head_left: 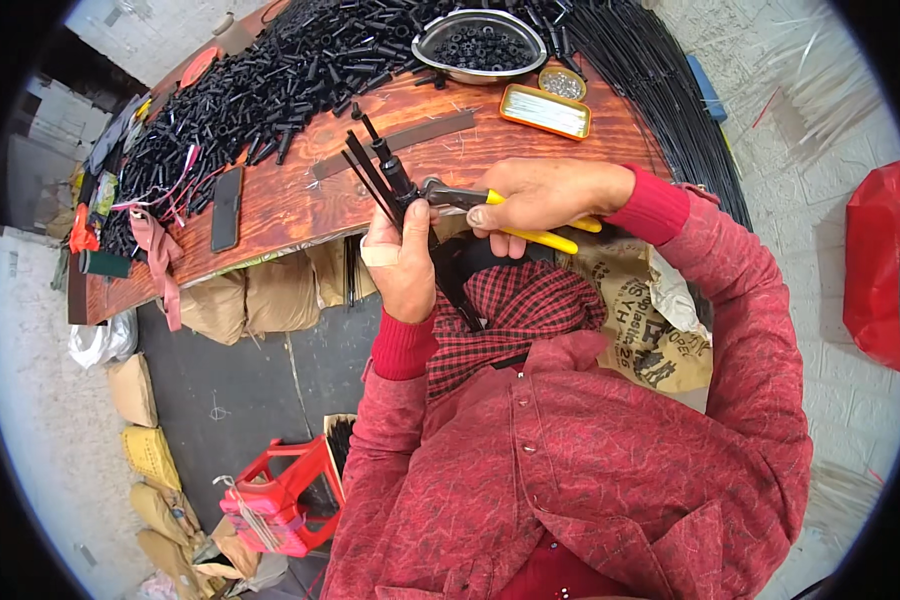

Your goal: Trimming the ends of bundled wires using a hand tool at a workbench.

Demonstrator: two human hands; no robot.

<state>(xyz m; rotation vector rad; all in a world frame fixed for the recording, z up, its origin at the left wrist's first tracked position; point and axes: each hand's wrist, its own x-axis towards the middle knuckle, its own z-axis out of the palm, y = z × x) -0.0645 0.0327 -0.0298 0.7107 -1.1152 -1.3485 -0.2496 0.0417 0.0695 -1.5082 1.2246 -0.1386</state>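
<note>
My left hand (407, 262), with a pale strip of tape or bandage on it, is closed around a black rod bundle (395, 175). This bundle has a stepped collar and several thin rods, and looks like part of an umbrella frame. Its lower end slants down toward my lap. My right hand (530, 195) grips yellow-handled pliers (548, 239), whose metal jaws meet the bundle just above my left thumb. Fingers hide some of the spot where the jaws touch.
Black tubular parts (300, 75) heap over the wooden table (270, 215), beside long black rods (640, 80). Behind my hands stand a metal bowl (480, 73), a small round tin (562, 83) and a tin of thin wires (546, 111). A phone (227, 209) lies left; a red stool (290, 490) stands below.
</note>
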